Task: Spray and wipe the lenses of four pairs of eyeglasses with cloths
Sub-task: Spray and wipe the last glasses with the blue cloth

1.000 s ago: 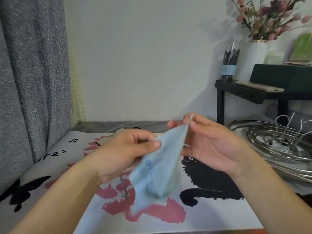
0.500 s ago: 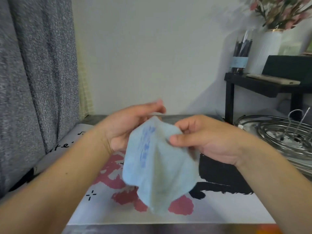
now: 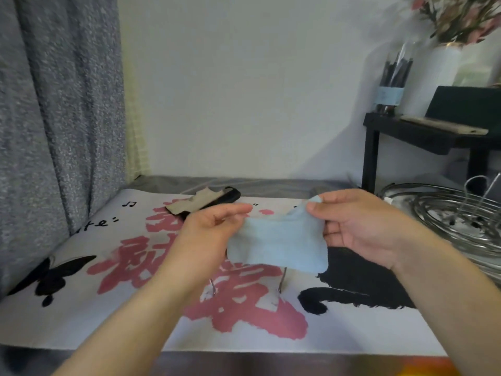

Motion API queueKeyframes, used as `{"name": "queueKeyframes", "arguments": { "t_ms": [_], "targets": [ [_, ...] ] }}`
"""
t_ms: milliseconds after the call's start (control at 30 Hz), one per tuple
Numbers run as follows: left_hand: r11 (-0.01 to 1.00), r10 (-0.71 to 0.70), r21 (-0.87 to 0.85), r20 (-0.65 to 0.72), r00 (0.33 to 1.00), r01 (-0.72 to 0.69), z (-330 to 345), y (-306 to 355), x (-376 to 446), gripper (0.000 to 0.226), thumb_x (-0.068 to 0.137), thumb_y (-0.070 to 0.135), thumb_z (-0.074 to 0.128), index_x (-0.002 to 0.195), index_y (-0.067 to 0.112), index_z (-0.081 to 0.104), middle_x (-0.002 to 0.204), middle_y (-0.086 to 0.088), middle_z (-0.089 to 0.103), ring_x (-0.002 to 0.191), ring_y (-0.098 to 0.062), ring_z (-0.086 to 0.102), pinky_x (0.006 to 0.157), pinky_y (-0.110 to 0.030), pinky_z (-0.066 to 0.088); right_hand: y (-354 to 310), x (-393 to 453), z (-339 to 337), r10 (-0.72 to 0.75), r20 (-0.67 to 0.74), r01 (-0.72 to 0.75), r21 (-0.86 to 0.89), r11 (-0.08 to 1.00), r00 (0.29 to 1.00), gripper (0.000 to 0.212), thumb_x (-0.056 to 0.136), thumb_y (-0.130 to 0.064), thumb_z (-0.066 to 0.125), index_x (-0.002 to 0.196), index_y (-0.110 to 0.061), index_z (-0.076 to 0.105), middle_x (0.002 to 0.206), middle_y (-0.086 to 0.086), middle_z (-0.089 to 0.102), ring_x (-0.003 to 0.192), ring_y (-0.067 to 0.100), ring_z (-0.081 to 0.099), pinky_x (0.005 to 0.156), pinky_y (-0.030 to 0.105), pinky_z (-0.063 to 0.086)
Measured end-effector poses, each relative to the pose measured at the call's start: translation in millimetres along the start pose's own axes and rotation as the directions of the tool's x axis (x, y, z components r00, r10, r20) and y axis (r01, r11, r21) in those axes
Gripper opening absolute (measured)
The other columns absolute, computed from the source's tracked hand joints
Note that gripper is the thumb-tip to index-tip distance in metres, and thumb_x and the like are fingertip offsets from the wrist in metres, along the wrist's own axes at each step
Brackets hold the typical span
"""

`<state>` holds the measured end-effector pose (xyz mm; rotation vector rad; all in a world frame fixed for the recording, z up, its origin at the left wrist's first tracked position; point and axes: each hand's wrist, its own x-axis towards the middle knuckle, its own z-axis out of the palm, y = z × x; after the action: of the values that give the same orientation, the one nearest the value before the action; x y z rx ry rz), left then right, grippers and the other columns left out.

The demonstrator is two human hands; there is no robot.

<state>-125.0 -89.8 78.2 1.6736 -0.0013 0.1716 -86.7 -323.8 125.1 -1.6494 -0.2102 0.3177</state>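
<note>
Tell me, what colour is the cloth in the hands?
Light blue. The cloth shows best in the head view, stretched between the left hand and right hand.

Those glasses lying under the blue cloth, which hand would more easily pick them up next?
Probably the left hand. It holds the cloth only loosely at one edge, above the glasses temple tips. The right hand pinches the cloth's top corner, so it can keep the cloth.

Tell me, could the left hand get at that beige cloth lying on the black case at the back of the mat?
Probably yes: the beige cloth lies just beyond the left hand with nothing between, but that hand is pinching the light blue cloth.
</note>
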Motion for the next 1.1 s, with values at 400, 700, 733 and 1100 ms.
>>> {"name": "queueKeyframes", "arguments": {
  "t_ms": [400,700,733,1100],
  "targets": [
    [0.984,0.166,0.085,-0.087,0.982,-0.159,-10.4,22.1,8.7,0.016,0.090,0.026,0.076,0.098,0.039,0.078,0.090,0.003,0.080,0.073,-0.048,0.065,0.078,-0.053,0.061,-2.3,2.7,3.7,-0.271,-0.230,0.205,-0.273,0.940,0.935,0.003,0.091,-0.007,0.073,0.093,-0.009,0.073,0.086,0.007,0.079,0.083,0.033,0.076,0.079,0.044,0.064],
    [0.949,0.155,0.291,-0.081,0.985,-0.126,-17.5,52.0,11.4,0.005,0.084,0.023,0.082,0.080,0.024,0.079,0.077,-0.001,0.078,0.076,-0.020,0.077,0.088,-0.047,0.061,-12.6,-4.0,-4.5,-0.257,-0.202,0.181,-0.333,0.926,0.945,0.007,0.090,-0.011,0.075,0.088,-0.017,0.077,0.093,0.014,0.077,0.088,0.040,0.074,0.064,0.030,0.062],
    [0.930,0.173,0.339,-0.073,0.982,-0.139,-17.6,54.2,10.8,0.007,0.085,0.023,0.081,0.078,0.023,0.079,0.074,-0.001,0.077,0.073,-0.019,0.076,0.087,-0.046,0.061,-13.3,-5.3,-4.8,-0.271,-0.197,0.183,-0.377,0.908,0.942,0.005,0.090,-0.015,0.075,0.087,-0.017,0.078,0.092,0.016,0.077,0.083,0.036,0.073,0.058,0.023,0.058],
    [0.925,-0.116,-0.267,0.481,0.869,0.271,-30.0,60.4,21.8,0.010,0.081,0.020,0.060,0.087,0.012,0.059,0.083,-0.004,0.055,0.070,-0.018,0.057,0.062,-0.031,0.054,-16.0,-8.0,-9.0,-0.085,0.203,0.047,0.186,0.981,0.975,0.020,0.091,-0.015,0.058,0.095,0.000,0.072,0.100,0.021,0.067,0.095,0.032,0.060,0.075,0.037,0.057]
  ]
}}
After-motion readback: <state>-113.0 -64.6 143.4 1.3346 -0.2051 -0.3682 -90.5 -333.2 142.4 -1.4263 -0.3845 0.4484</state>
